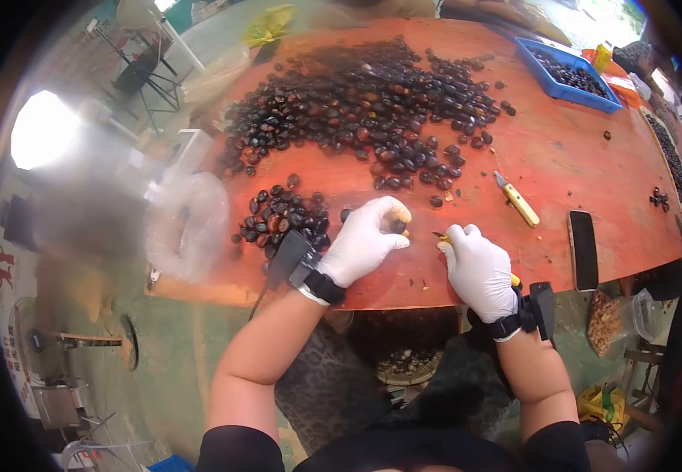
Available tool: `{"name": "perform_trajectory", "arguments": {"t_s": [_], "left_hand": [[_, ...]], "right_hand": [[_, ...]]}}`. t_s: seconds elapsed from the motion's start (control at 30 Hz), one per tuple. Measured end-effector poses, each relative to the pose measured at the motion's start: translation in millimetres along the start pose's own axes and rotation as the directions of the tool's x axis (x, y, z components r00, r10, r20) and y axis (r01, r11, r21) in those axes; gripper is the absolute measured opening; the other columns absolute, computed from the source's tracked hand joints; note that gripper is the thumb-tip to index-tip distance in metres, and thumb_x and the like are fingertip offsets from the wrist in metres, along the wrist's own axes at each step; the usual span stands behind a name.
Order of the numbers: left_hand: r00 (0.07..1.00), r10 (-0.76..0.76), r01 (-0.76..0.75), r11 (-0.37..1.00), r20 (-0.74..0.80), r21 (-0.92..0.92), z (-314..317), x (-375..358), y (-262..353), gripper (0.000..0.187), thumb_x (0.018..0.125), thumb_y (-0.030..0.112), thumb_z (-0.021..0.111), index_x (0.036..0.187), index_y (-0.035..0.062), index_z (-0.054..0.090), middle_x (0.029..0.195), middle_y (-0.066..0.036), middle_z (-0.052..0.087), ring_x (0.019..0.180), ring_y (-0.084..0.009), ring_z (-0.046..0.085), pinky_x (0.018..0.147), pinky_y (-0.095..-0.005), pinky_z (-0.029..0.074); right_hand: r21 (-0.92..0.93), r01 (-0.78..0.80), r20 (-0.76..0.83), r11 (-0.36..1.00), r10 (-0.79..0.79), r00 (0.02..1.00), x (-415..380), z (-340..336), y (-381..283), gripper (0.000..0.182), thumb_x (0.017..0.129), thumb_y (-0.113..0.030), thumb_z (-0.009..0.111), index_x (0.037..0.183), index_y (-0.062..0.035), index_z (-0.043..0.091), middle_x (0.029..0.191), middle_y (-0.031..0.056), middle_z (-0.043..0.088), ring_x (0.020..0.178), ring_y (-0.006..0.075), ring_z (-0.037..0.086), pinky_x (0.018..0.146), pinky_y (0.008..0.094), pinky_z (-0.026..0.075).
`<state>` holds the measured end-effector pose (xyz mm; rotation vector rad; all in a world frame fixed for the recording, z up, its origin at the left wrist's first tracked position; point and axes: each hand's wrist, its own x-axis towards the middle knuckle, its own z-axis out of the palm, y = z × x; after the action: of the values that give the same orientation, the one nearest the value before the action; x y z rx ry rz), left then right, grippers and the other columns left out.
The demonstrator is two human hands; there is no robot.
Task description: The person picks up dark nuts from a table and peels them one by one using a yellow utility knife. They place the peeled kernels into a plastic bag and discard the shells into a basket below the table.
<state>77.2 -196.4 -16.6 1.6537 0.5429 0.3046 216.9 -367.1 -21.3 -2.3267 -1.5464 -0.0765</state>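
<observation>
My left hand [368, 240], in a white glove with yellowed fingertips, pinches a dark glossy nut [398, 226] between thumb and fingers. Across a small gap, my right hand [478, 267], also gloved, is closed round a small knife [516, 280]. Its yellow handle shows past the palm, and its short dark tip [438, 234] points toward the left hand. Beside my left wrist lies a small pile of dark nuts [282, 216]. A much larger heap of nuts [356, 102] spreads over the table beyond both hands.
On the red table [545, 157] lie a second knife [518, 200] with a pale yellow handle and a black phone [583, 250]. A blue tray [565, 93] of nuts stands at the far right. A clear plastic bag [187, 228] hangs at the left edge. Below is a basket [409, 368].
</observation>
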Motion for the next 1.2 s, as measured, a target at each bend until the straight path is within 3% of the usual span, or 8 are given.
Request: {"name": "perform_trajectory", "arguments": {"t_s": [0.03, 0.17, 0.3, 0.43, 0.53, 0.63, 0.73, 1.2], "left_hand": [[0.999, 0.037, -0.037, 0.998, 0.006, -0.042, 6.0, -0.4, -6.2, 0.024, 0.085, -0.005, 0.071, 0.107, 0.0023, 0.065, 0.104, -0.002, 0.068, 0.097, -0.0116, 0.065, 0.089, -0.0273, 0.052], [0.999, 0.043, -0.043, 0.979, 0.004, 0.197, 9.9, -1.2, -8.9, 0.025, 0.086, -0.007, 0.068, 0.109, 0.0025, 0.061, 0.101, -0.001, 0.066, 0.097, -0.0095, 0.063, 0.090, -0.0263, 0.051], [0.999, 0.032, -0.029, 0.993, -0.025, 0.118, 7.0, -3.0, -14.2, 0.030, 0.084, -0.004, 0.071, 0.113, 0.0027, 0.068, 0.104, -0.003, 0.070, 0.094, -0.0103, 0.065, 0.088, -0.0270, 0.052], [1.000, -0.002, 0.009, 0.943, -0.023, 0.333, 7.7, -8.1, -5.2, 0.030, 0.082, -0.004, 0.073, 0.111, 0.0001, 0.071, 0.107, -0.006, 0.071, 0.091, -0.0124, 0.068, 0.085, -0.0285, 0.055], [0.997, 0.060, -0.040, 0.928, -0.044, 0.370, 7.0, -8.2, -8.2, 0.029, 0.081, -0.004, 0.074, 0.109, -0.0006, 0.071, 0.106, -0.007, 0.071, 0.091, -0.0136, 0.069, 0.084, -0.0298, 0.056], [0.996, 0.057, -0.032, 0.951, -0.071, 0.307, 8.5, -6.8, -14.4, 0.025, 0.079, -0.002, 0.074, 0.104, -0.0011, 0.072, 0.101, -0.013, 0.070, 0.089, -0.0231, 0.069, 0.083, -0.0332, 0.055], [0.996, 0.065, -0.043, 0.945, -0.059, 0.323, 7.0, -5.5, -16.5, 0.026, 0.080, -0.002, 0.076, 0.105, -0.0024, 0.071, 0.102, -0.011, 0.070, 0.089, -0.0167, 0.070, 0.082, -0.0310, 0.057], [0.983, 0.155, -0.080, 0.836, -0.094, 0.542, 11.2, -8.1, -9.7, 0.025, 0.077, 0.008, 0.081, 0.096, -0.0024, 0.069, 0.093, -0.015, 0.069, 0.080, -0.0223, 0.069, 0.076, -0.0332, 0.055]], "right_hand": [[0.000, -0.004, -0.006, 1.000, 0.004, 1.000, -0.7, -0.2, 0.5, 0.020, 0.094, -0.028, 0.064, 0.095, -0.0100, 0.056, 0.083, 0.0115, 0.058, 0.067, 0.0310, 0.066, 0.054, 0.0419, 0.052], [0.039, 0.030, -0.026, 0.999, -0.029, 0.999, -3.0, -2.7, -0.9, 0.017, 0.093, -0.026, 0.065, 0.094, -0.0108, 0.056, 0.083, 0.0105, 0.058, 0.070, 0.0299, 0.066, 0.056, 0.0421, 0.052], [0.052, 0.153, -0.098, 0.987, -0.148, 0.984, -1.8, 0.6, -2.0, 0.014, 0.091, -0.023, 0.065, 0.091, -0.0118, 0.056, 0.082, 0.0080, 0.057, 0.075, 0.0267, 0.063, 0.059, 0.0398, 0.051], [-0.015, 0.203, -0.088, 0.979, -0.203, 0.975, 0.8, 5.8, -6.5, 0.012, 0.088, -0.021, 0.065, 0.091, -0.0128, 0.056, 0.082, 0.0065, 0.056, 0.076, 0.0245, 0.062, 0.058, 0.0380, 0.050], [-0.014, 0.224, -0.086, 0.974, -0.224, 0.971, 3.6, 6.5, -12.0, 0.011, 0.087, -0.019, 0.064, 0.092, -0.0126, 0.056, 0.084, 0.0066, 0.056, 0.076, 0.0241, 0.063, 0.059, 0.0379, 0.051], [-0.034, 0.238, -0.096, 0.971, -0.240, 0.966, 8.5, 11.3, -18.2, 0.010, 0.087, -0.019, 0.064, 0.092, -0.0127, 0.057, 0.085, 0.0069, 0.057, 0.077, 0.0239, 0.063, 0.059, 0.0379, 0.051], [-0.046, 0.237, -0.072, 0.971, -0.239, 0.968, 10.9, 14.8, -19.7, 0.010, 0.087, -0.019, 0.063, 0.092, -0.0127, 0.057, 0.085, 0.0070, 0.057, 0.077, 0.0242, 0.063, 0.060, 0.0375, 0.050], [-0.089, 0.200, -0.027, 0.976, -0.203, 0.979, 8.1, 13.3, -21.9, 0.010, 0.088, -0.020, 0.062, 0.092, -0.0123, 0.056, 0.085, 0.0074, 0.057, 0.075, 0.0236, 0.064, 0.058, 0.0363, 0.052]]}}
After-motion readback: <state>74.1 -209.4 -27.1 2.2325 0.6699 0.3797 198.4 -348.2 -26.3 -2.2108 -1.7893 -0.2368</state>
